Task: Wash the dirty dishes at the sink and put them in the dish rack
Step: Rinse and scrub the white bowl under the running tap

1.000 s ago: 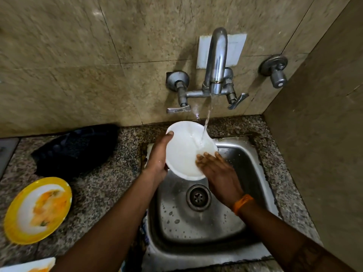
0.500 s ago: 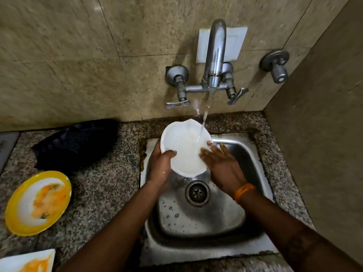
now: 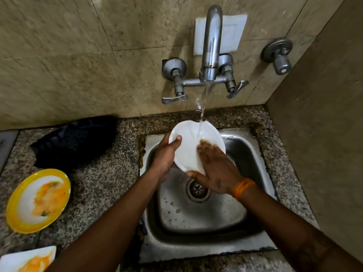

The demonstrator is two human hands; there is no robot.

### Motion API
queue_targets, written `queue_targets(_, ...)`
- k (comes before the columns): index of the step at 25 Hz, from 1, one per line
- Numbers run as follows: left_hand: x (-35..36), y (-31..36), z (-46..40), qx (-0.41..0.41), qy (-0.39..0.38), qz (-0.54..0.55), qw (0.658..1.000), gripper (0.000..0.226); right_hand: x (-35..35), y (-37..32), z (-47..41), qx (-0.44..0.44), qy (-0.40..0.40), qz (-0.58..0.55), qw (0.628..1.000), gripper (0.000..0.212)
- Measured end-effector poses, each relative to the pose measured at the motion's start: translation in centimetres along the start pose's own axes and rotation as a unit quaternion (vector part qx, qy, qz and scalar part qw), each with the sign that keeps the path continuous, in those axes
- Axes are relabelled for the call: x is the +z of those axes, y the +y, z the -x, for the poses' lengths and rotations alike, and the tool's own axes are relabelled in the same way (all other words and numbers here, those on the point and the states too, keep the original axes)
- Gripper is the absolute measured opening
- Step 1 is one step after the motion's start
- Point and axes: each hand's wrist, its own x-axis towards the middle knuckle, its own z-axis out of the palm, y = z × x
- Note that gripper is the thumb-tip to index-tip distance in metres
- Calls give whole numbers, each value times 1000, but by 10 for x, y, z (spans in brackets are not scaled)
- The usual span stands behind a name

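Observation:
A white plate (image 3: 188, 142) is tilted over the steel sink (image 3: 198, 214), under water running from the wall tap (image 3: 211, 46). My left hand (image 3: 166, 156) grips the plate's left rim, thumb on its face. My right hand (image 3: 214, 169) lies flat on the plate's lower right face, fingers spread and blurred. On the counter to the left lies a yellow-rimmed plate (image 3: 37, 200) with orange food stains. A white square plate (image 3: 27, 259) with similar stains shows at the bottom left corner.
A dark dish rack (image 3: 74, 140) sits on the granite counter (image 3: 106, 183) behind the yellow plate, against the tiled wall. Another valve (image 3: 279, 54) sticks out of the wall at right. A side wall closes off the right of the sink.
The plate has turned in my left hand, whose thumb is now higher on the rim. My right hand slid further onto the plate's face, rubbing it under the water.

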Motion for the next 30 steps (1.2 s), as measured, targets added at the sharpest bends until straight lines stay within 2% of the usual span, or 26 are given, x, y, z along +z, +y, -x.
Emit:
queue_targets(3,5,13,-5,-14,-68,-43,997,31,-9,-28,-22,3,21,-188,982,105)
queue_targets(5,2,21,-11,-3,-63,-38,997,31,-15,-47,-13,-63,23,-227,972,93)
queue_targets(6,-1,27,-11,4,-51,-33,998,29,-16,-51,-3,-88,-1,-237,968,88)
queue_targets(7,-7,35,-11,9,-39,-29,999,27,-19,-48,5,-103,-20,-231,967,84)
queue_targets(9,-22,46,-14,3,-28,-50,998,30,-20,-22,8,-98,38,-120,987,78)
queue_targets(11,-31,55,-13,-2,-27,-92,995,50,-26,6,-5,-39,81,11,996,82)
queue_targets(12,-31,56,-13,-2,-30,-121,992,59,-31,15,-14,-14,97,29,995,81)
queue_targets(13,-27,55,-10,-4,-38,-145,989,61,-34,17,-24,13,110,16,994,81)
queue_targets(15,-17,44,-3,-4,-68,-182,981,50,-37,-8,-41,25,112,-89,989,82)
queue_targets(17,-13,27,3,-15,-98,-178,979,41,-34,-44,-46,-80,105,-156,979,74)
queue_targets(19,-16,16,5,-13,-114,-182,977,52,-27,-54,-43,-184,90,-123,971,65)
queue_targets(20,-17,16,2,2,-115,-199,973,64,-30,-45,-41,-182,98,-99,974,67)
queue_targets(21,-19,17,-1,16,-111,-211,971,68,-34,-32,-40,-132,110,-77,982,72)
queue_targets(23,-19,22,-4,22,-107,-225,968,58,-43,-4,-35,18,106,-62,992,77)
queue_targets(24,-19,26,-4,28,-112,-228,967,53,-44,5,-32,55,96,-56,992,75)
queue_targets(26,-17,35,-1,34,-141,-239,960,47,-39,13,-25,57,96,-76,991,70)
queue_targets(28,-17,46,-6,27,-191,-264,945,43,-41,20,-20,44,86,-183,978,57)
queue_targets(30,-14,60,-19,42,-234,-312,920,39,-50,30,-16,71,46,-366,927,37)
